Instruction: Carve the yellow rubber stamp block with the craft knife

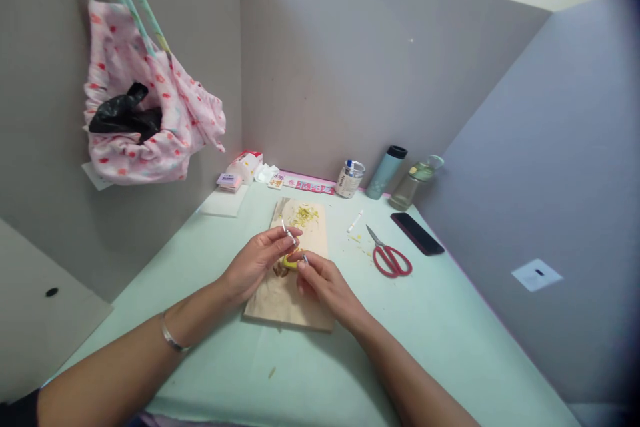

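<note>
My left hand [257, 260] pinches a slim pale stick [289, 232] with a thin tip pointing up and left; its kind is too small to tell. Close beside it, my right hand [323, 280] has thumb and fingers pressed together around something small, of which only a bluish-silver end shows. A yellow object [289, 262] lies between the hands, partly covered by the right fingers. Both hands are over a wooden board [285, 307]. Yellow-green shavings [305, 215] are scattered on the board's far end, and a dark brown patch or piece [281, 270] shows near the yellow object.
Red-handled scissors [393, 260] lie right of the board, near a white stick [355, 221] and a phone [417, 233]. A can [350, 179], a tumbler [386, 172] and a bottle [414, 183] stand at the back. A pink cloth bag [150, 113] hangs at left.
</note>
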The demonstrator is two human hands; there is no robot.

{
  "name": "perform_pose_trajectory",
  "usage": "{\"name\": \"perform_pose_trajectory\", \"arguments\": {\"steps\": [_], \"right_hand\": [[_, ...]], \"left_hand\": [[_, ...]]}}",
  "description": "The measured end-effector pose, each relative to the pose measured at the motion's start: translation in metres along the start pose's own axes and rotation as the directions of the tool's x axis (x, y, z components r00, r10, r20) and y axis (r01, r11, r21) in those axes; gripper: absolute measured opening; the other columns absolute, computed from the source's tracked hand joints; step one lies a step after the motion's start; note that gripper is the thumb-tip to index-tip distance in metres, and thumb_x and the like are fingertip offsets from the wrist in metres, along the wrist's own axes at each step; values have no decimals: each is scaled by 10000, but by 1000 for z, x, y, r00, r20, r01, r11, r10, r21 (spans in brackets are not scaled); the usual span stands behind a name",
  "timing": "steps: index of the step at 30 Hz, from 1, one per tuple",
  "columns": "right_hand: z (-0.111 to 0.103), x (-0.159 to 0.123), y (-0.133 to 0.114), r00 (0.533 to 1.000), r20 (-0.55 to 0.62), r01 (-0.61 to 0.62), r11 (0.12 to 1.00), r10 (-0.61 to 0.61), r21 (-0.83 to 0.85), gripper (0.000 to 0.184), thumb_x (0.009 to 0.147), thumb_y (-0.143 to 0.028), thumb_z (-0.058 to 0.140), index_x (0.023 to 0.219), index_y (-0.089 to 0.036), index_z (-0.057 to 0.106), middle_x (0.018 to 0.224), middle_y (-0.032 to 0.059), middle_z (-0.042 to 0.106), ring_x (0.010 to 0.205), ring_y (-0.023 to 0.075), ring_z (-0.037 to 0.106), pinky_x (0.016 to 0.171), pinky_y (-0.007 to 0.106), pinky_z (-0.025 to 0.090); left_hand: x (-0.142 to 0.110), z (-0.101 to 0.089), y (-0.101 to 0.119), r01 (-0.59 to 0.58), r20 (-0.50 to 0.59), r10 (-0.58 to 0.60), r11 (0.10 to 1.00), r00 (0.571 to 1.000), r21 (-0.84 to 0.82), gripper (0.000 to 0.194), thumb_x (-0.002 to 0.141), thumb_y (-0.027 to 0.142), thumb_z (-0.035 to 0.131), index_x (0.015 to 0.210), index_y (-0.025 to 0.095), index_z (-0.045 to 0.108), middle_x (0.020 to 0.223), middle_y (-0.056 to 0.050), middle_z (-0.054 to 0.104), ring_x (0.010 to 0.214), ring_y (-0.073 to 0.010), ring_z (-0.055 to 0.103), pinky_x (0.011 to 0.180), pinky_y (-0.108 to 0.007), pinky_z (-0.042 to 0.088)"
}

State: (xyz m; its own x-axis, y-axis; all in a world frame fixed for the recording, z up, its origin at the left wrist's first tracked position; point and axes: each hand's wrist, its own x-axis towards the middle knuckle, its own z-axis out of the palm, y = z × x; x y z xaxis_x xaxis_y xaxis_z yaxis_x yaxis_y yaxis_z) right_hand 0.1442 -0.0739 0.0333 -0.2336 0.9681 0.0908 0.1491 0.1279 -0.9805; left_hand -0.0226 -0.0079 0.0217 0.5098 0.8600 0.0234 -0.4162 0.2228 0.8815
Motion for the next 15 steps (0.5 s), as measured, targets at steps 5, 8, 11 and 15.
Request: {"name": "perform_pose_trajectory", "arguments": {"steps": [5,8,11,15], "right_hand": [[2,-5,-5,997,-49,48,997,-52,-62,450,1019,-526,419,777,-201,613,712,-6,533,600,138,411,593,271,341],[4,-6,-6,996,-56,69,994,-74,-84,448,1011,-535,432,763,-208,613,687,-10,497,608,147,404,597,275,340],[5,-6,-6,995,-64,72,992,-79,-102,434,1005,-527,461,749,-212,612,676,-10,497,608,150,411,595,275,337],[4,-6,-5,994,-68,71,990,-80,-120,444,1002,-527,470,714,-215,601,631,-15,471,611,156,423,592,276,340]], "left_hand": [[-2,4,3,-17,12,17,1000,1000,-8,299,757,383,839,939,176,720,848,-4,639,799,-140,607,781,-244,482],[-3,7,5,-13,38,13,1000,999,5,306,766,408,825,919,174,700,812,-8,624,743,-152,601,699,-257,485],[-4,8,5,-11,52,10,1000,999,22,324,770,427,819,917,172,685,805,-12,625,729,-158,609,677,-262,484],[-4,9,3,-8,89,5,999,996,44,319,791,430,801,918,171,666,756,-2,623,654,-152,615,664,-278,484]]}}
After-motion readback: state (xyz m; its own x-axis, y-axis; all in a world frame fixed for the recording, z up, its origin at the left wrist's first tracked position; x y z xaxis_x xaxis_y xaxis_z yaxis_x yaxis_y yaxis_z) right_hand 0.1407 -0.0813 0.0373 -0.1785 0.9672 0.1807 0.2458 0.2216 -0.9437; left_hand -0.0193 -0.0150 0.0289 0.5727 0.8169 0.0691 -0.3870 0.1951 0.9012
